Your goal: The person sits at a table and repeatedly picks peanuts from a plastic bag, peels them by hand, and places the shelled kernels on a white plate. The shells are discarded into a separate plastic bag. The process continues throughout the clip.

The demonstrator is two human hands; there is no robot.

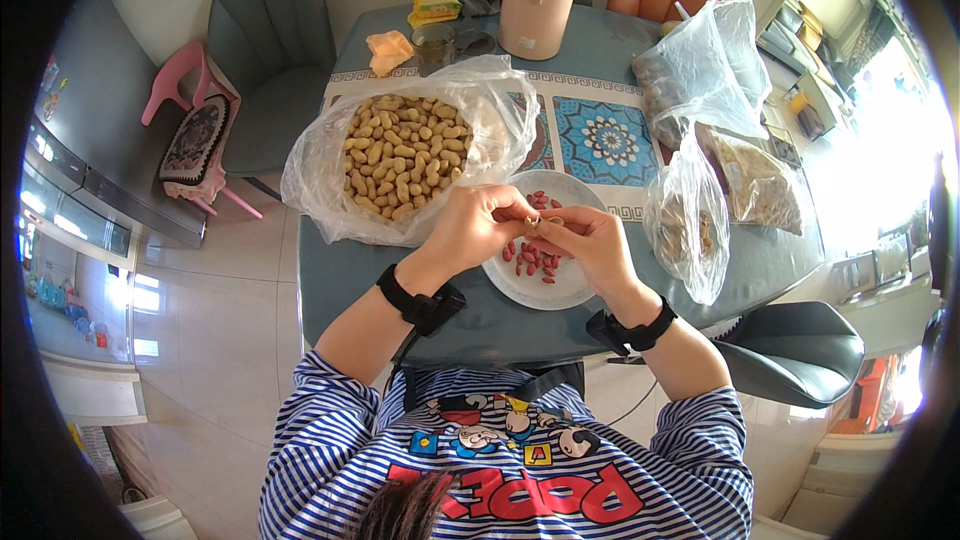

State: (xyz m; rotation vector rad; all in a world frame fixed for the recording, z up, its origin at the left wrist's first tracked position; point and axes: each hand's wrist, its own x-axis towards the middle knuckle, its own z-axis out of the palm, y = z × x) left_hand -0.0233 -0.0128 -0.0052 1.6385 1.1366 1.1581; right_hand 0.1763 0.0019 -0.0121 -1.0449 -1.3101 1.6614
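Over a white plate (517, 292), my left hand (484, 221) and my right hand (592, 240) meet fingertip to fingertip. Between them is a peanut shell (534, 223), broken apart, with a piece pinched in each hand. Whether a kernel is still inside cannot be made out. Red-skinned peanut kernels (531, 259) lie scattered on the plate below, partly hidden by my fingers. To the left of the plate, a clear plastic bag (322, 202) lies wide open, filled with unshelled peanuts (405, 154).
A tall pink thermos jug (538, 0) stands at the back beside a glass cup (433, 49) and a crumpled orange cloth (389, 51). Several plastic bags of food, including a knotted one (686, 232), line the table's right side. Chairs surround the table (360, 292).
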